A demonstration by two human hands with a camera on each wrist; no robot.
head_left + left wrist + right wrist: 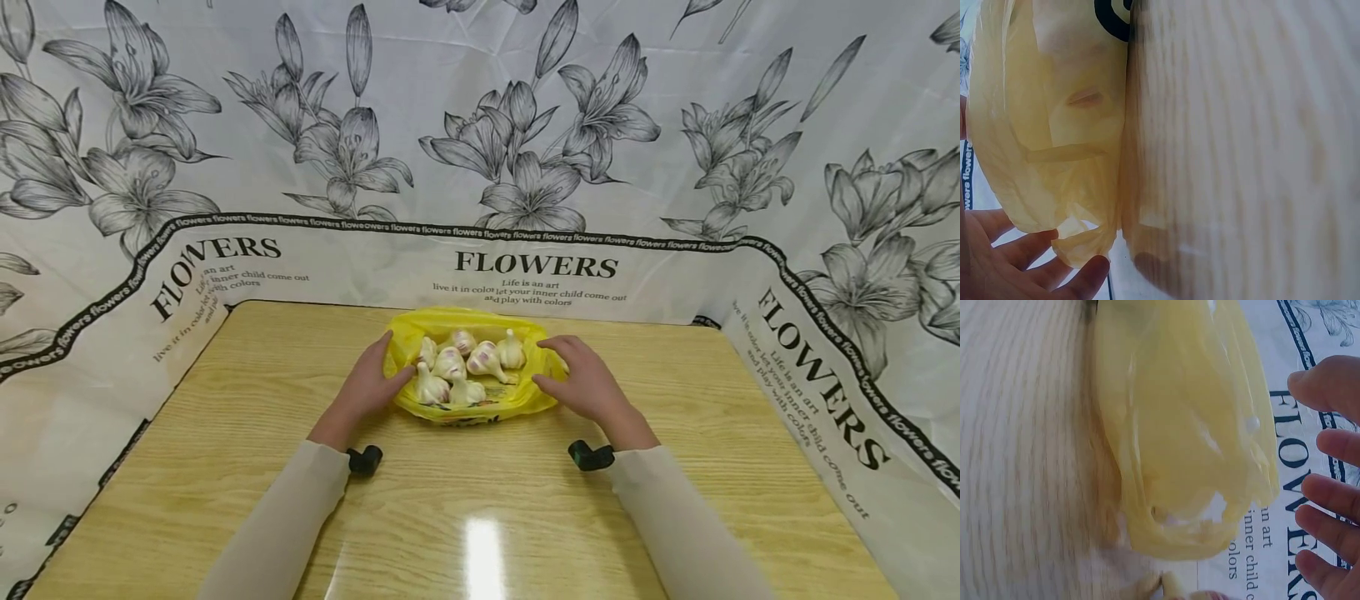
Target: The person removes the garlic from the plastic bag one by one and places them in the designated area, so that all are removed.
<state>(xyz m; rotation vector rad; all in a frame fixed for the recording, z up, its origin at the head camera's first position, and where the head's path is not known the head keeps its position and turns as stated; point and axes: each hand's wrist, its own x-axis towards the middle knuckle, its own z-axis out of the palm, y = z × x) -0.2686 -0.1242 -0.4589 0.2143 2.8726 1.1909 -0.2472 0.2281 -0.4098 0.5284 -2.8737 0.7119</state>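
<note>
A yellow plastic bag lies spread wide on the table, its mouth facing up. Inside sit several garlic bulbs, whitish with purple streaks. My left hand is at the bag's left end, thumb over the rim; in the left wrist view its loosely bent fingers touch the plastic. On the other side, my right hand hovers by the bag's right end. The right wrist view shows its fingers spread and apart from the bag, with part of a garlic bulb at the bottom edge.
The wooden table has a glossy top with a bright reflection near the front. A white cloth with printed flowers hangs round the back and both sides. Dark wrist mounts sit below each hand.
</note>
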